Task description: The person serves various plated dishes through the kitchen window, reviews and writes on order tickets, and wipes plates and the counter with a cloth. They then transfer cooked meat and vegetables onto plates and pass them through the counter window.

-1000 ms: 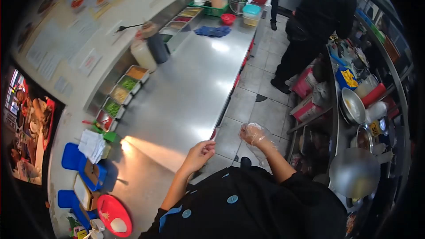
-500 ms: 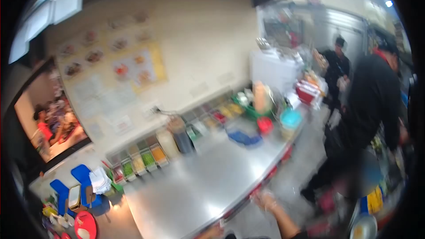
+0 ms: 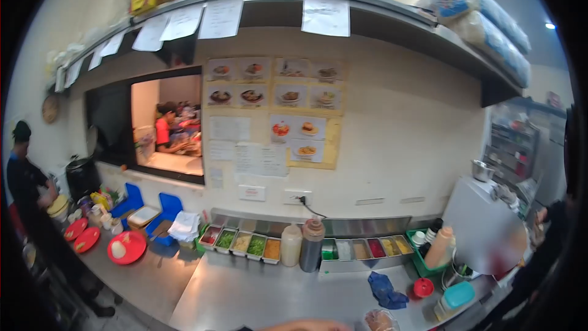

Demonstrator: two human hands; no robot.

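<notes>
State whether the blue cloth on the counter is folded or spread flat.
Neither: the blue cloth lies bunched up, its outline uneven and its surface creased, on the steel counter.

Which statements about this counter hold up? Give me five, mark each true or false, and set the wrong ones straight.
1. The blue cloth lies on the counter, left of the red bowl. True.
2. The tub right of the red bowl has a yellow lid. False: the tub's lid is turquoise.
3. The dark bottle stands just right of the pale bottle. True.
4. The red plate with a white mound is at the far right. False: the red plate is on the left.
5. The right hand shows at the picture's bottom edge. True.
</notes>
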